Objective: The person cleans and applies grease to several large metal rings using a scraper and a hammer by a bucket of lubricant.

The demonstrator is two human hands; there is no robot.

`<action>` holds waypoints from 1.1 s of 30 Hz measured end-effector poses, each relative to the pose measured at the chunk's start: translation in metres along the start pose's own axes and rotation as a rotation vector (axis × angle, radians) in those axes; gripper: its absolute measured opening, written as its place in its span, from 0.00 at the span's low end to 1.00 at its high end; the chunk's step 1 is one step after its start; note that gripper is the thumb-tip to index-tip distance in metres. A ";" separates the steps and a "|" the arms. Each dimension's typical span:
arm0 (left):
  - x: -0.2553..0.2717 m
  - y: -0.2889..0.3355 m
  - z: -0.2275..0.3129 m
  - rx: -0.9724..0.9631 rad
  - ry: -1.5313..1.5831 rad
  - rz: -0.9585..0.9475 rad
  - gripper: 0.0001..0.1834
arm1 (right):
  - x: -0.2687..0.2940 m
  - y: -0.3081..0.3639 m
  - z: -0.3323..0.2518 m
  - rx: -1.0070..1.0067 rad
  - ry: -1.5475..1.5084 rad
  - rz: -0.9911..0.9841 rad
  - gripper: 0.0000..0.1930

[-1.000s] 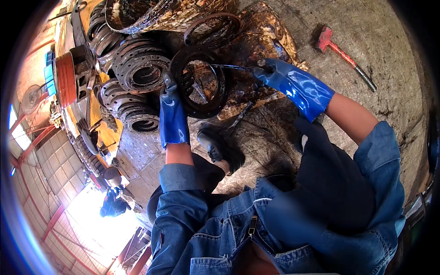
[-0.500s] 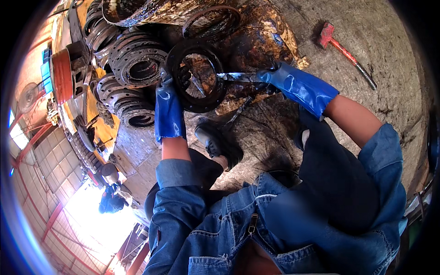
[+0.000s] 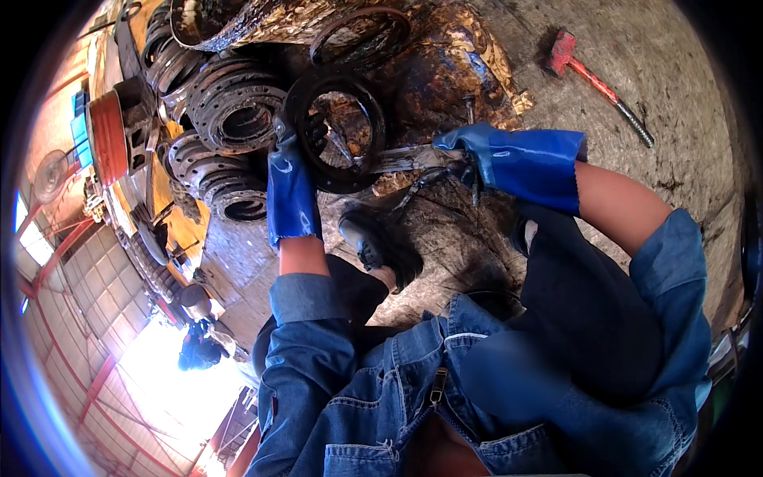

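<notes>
My left hand (image 3: 291, 179), in a long blue rubber glove, grips the left side of a black, greasy metal ring (image 3: 337, 78), holding it tilted up off the floor. In my right hand (image 3: 497, 157), also blue-gloved, is a flat, strip-like scraper (image 3: 404, 158) that points left. Its far end meets the lower right part of the ring's rim. The fingers of both hands are partly hidden by the gloves and the angle. Through the ring's opening, dark greasy pieces show on the ground behind.
Several dirty flanges (image 3: 230, 103) lie stacked at the left. A dirty curved container (image 3: 262, 30) and another ring (image 3: 362, 22) lie beyond, beside oil-stained sheeting (image 3: 453, 67). A red-headed hammer (image 3: 596, 81) rests on the concrete at the right. My shoe (image 3: 380, 245) is just below the ring.
My right hand has moved slightly down, and the scraper's end has shifted from the ring's right side to its lower right. My left hand and the ring stay nearly still.
</notes>
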State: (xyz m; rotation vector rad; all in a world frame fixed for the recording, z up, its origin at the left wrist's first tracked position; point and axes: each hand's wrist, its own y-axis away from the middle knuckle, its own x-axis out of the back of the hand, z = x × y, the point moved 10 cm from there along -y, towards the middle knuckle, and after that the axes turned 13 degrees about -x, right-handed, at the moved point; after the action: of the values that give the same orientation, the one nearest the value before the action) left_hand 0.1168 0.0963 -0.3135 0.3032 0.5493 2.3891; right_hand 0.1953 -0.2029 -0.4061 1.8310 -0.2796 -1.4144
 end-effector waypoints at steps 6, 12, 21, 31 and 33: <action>0.000 -0.001 -0.001 0.005 -0.014 -0.004 0.39 | -0.026 -0.001 -0.014 -0.104 0.034 -0.236 0.20; 0.001 -0.002 0.001 0.007 -0.020 -0.005 0.39 | 0.004 -0.003 -0.068 -0.036 0.268 -0.221 0.24; -0.003 -0.006 0.000 0.011 -0.035 -0.024 0.40 | 0.029 -0.026 -0.159 0.749 0.652 -0.136 0.15; -0.007 -0.010 -0.002 0.012 -0.068 -0.033 0.41 | -0.061 0.054 -0.171 0.317 0.762 0.569 0.13; -0.007 -0.011 -0.001 0.012 -0.072 -0.038 0.41 | -0.081 0.054 -0.149 0.224 0.655 0.463 0.13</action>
State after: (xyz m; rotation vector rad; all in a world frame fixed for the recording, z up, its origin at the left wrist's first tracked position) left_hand 0.1278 0.0996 -0.3196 0.3798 0.5321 2.3287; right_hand 0.3149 -0.1234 -0.3006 2.1229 -0.4923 -0.4462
